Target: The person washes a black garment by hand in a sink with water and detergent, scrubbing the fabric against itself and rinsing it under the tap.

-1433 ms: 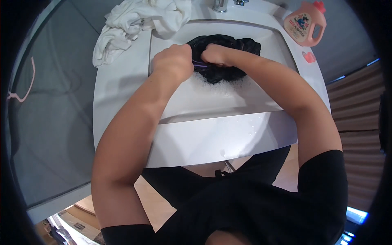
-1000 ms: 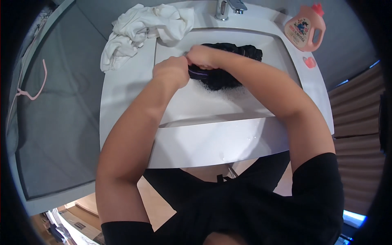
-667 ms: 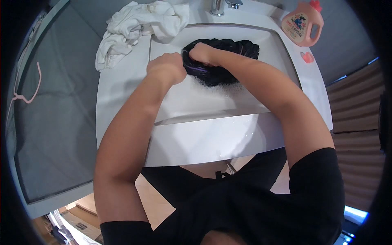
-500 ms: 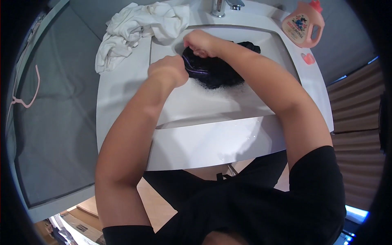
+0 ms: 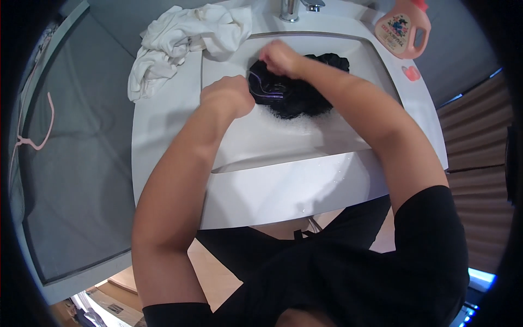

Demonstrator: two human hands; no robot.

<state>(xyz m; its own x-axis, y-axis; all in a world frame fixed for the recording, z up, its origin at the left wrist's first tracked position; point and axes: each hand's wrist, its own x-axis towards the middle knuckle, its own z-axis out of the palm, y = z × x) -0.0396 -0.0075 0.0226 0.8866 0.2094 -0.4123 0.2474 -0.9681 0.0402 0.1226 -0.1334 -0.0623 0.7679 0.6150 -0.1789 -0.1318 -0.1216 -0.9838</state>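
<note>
A wet black garment (image 5: 299, 98) with thin purple stripes lies bunched in the white sink (image 5: 256, 143), suds along its near edge. At its left end my left hand (image 5: 229, 97) is closed in a fist, gripping the cloth's edge. My right hand (image 5: 280, 57) is closed on the cloth's far upper part, its fingers curled down and partly hidden. Both forearms reach in over the sink's front rim.
White cloth (image 5: 185, 41) lies heaped on the counter's back left. A chrome faucet (image 5: 290, 11) stands behind the sink. On the right are a pink detergent bottle (image 5: 402, 30) and a small pink cap (image 5: 411, 73). A pink hanger (image 5: 38, 143) hangs at far left.
My right hand has shifted a little to the right and toward me over the black garment. The garment's left end has moved slightly right. My left hand stays nearly in place.
</note>
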